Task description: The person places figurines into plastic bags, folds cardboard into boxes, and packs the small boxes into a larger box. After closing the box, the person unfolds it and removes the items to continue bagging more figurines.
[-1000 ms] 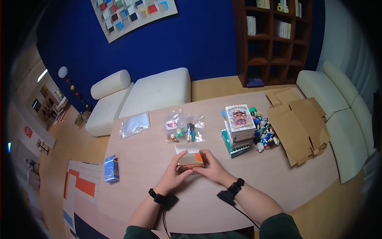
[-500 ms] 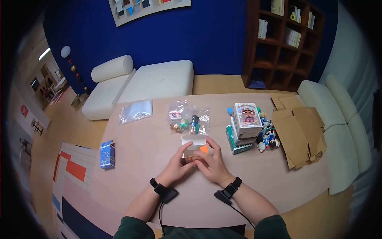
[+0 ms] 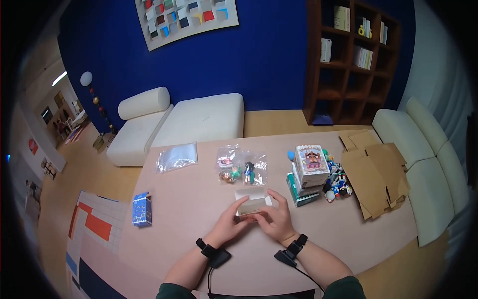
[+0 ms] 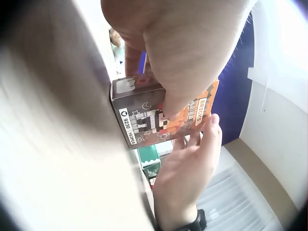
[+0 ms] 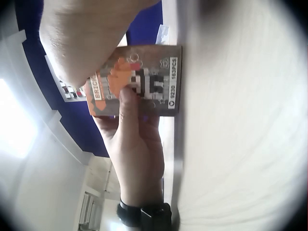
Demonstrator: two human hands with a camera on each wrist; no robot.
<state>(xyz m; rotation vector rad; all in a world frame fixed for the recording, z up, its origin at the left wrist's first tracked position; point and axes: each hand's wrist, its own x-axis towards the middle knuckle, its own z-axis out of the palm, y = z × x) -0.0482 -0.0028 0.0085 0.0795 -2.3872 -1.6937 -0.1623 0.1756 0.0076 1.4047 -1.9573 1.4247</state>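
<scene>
Both hands hold a small cardboard brick-set box [image 3: 253, 205] over the middle of the table. Its top flap stands up at the far side, and white inner walls show in the head view. The printed front [image 4: 159, 120], grey and orange with a brick figure on it, faces the person. My left hand [image 3: 229, 224] grips the left side, its thumb pressed flat on the front in the right wrist view. At the right side, my right hand [image 3: 275, 222] has its fingers round the edge, index finger up by the open rim. Beyond the box lie small figures [image 3: 249, 172] in clear bags.
A blue box [image 3: 142, 210] stands at the left, with a stack of clear bags [image 3: 178, 157] farther back. On the right are stacked boxes [image 3: 311, 167], a pile of small figures [image 3: 337, 184] and flattened brown cardboard [image 3: 376, 174].
The orange flap at the box's right side no longer shows; a white inner face is there now. My right fingers have shifted from over the opening to the right edge.
</scene>
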